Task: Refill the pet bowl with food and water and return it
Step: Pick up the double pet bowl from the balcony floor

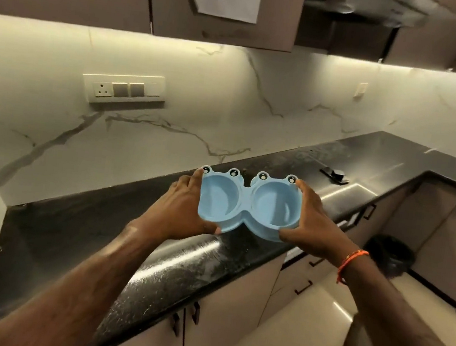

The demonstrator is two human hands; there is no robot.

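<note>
Your left hand [181, 204] and right hand [311, 224] each grip one end of the pet bowl [248, 205] — held over the dark worktop [69, 239], long axis running left to right, both cups facing up, frog eyes toward the wall. A tap base [334, 175] sits beyond to the right, well apart.

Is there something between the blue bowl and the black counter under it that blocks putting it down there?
Nothing visible. Left hand and right hand grip the pet bowl over a bare stretch of counter.
</note>
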